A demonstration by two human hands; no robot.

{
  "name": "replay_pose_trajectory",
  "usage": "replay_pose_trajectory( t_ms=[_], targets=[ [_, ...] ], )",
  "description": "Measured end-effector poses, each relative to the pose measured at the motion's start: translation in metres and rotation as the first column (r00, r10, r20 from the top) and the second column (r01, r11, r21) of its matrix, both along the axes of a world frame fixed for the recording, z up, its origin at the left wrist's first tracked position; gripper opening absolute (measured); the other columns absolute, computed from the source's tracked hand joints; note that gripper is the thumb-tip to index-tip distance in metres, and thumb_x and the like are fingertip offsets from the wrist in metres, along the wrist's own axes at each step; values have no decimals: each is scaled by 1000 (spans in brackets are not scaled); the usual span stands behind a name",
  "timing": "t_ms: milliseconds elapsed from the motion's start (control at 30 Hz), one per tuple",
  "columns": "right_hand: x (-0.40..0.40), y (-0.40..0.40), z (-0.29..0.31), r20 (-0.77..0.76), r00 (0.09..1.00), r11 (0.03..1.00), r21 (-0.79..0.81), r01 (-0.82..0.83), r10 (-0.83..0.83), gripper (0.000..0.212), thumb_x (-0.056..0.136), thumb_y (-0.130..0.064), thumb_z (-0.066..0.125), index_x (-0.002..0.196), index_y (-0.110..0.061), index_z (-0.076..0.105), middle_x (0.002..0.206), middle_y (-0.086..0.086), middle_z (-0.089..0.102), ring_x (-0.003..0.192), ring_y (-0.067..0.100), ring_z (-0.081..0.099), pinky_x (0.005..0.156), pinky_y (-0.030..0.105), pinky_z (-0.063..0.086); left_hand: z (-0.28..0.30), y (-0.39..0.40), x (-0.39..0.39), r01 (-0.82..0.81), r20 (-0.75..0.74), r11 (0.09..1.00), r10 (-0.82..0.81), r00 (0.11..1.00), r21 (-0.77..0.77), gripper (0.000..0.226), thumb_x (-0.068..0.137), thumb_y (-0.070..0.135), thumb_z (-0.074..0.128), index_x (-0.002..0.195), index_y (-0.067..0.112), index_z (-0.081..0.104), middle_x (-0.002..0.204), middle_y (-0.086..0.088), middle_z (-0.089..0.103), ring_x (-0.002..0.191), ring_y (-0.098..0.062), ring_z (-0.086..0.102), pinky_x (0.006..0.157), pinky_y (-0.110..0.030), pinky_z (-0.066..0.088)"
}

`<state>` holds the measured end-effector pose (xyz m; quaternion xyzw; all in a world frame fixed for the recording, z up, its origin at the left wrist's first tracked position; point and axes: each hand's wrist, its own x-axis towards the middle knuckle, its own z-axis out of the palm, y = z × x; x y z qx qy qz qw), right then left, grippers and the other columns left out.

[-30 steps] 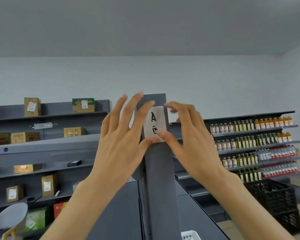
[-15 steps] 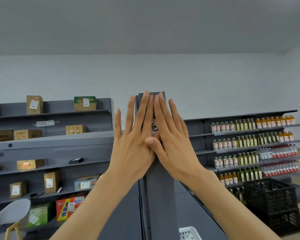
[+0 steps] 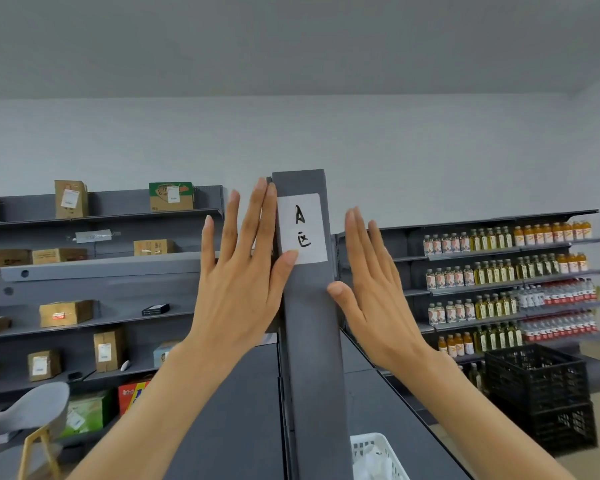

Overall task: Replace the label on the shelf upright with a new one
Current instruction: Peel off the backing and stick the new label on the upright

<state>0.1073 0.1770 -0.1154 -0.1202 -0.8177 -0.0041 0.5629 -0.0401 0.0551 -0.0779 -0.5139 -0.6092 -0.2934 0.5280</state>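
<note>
A white label with a hand-written "A" and a character below it is stuck flat near the top of the grey shelf upright, straight ahead. My left hand is flat and open just left of the upright, its thumb tip touching the label's lower left corner. On the other side of the upright my right hand is spread open too, thumb against the post's edge below the label. Neither hand holds anything.
Grey shelving with cardboard boxes runs along the left wall. Shelves of bottles fill the right, with stacked black crates below. A white basket sits low beside the upright, a grey chair at lower left.
Both hands were pressed over the label half a second ago; they have now slid apart to either side of the upright, which uncovers the stuck label.
</note>
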Motion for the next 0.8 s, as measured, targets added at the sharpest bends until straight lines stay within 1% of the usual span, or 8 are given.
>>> replay_pose_trajectory(
  t_ms=[100,167,267,367,533,667,733,800],
  targets=[
    [-3,-16,10,-5,999,997,54,-47,47,85,93,-72,6,160,-22,-11,169,-9,-18,156,15,-18,128,47,4,-1,3,11,18,-58,1000,-17,998,10,66,105,43,24,159,17,-4,166,4,-11,156,-28,-1,125,-52,5],
    [-9,-25,17,-3,997,993,89,-72,72,83,94,-68,8,160,-21,-10,169,-8,-17,156,15,-18,128,46,3,0,7,18,16,-82,1000,-17,996,-4,64,105,41,25,159,17,-1,166,2,-9,156,-29,0,125,-53,5],
    [-19,-29,22,14,999,992,116,-46,45,83,93,-66,8,160,-19,-8,169,-5,-17,156,17,-18,128,48,5,1,15,18,-29,-60,999,27,998,-24,63,105,43,20,160,18,2,167,1,-6,156,-29,-1,125,-54,6],
    [-21,-23,20,23,1000,994,111,-16,13,83,93,-67,9,159,-22,-12,169,-6,-20,156,18,-20,127,49,6,-2,18,14,-23,-26,999,22,999,-22,64,104,43,20,160,18,0,168,2,-6,156,-27,-1,125,-52,7],
    [-19,-21,22,45,999,995,93,-32,28,86,92,-68,13,159,-22,-13,167,-10,-23,155,14,-21,128,45,6,-6,12,9,-14,-25,1000,14,1000,1,64,104,46,17,159,19,-2,167,4,-6,157,-25,2,125,-50,6],
    [-16,-23,23,63,997,995,89,-43,37,83,92,-68,12,158,-25,-14,167,-11,-23,155,14,-22,128,41,1,-4,8,13,-32,-18,999,31,999,-15,64,104,47,16,159,20,-1,167,2,-4,156,-27,1,125,-50,4],
    [-14,-24,24,56,998,994,96,-45,40,81,94,-67,14,158,-25,-12,167,-12,-20,156,14,-19,128,36,0,-4,5,17,-49,-21,998,49,999,-28,64,103,44,18,159,19,-1,168,0,-3,156,-28,0,125,-50,4],
    [-11,-25,26,20,997,993,89,-72,71,78,98,-62,23,160,-24,-6,170,-10,-9,157,14,-11,126,31,2,-3,1,18,-53,-31,998,52,998,-29,65,102,41,23,159,17,1,168,-2,0,156,-29,1,125,-49,4]
  ],
)
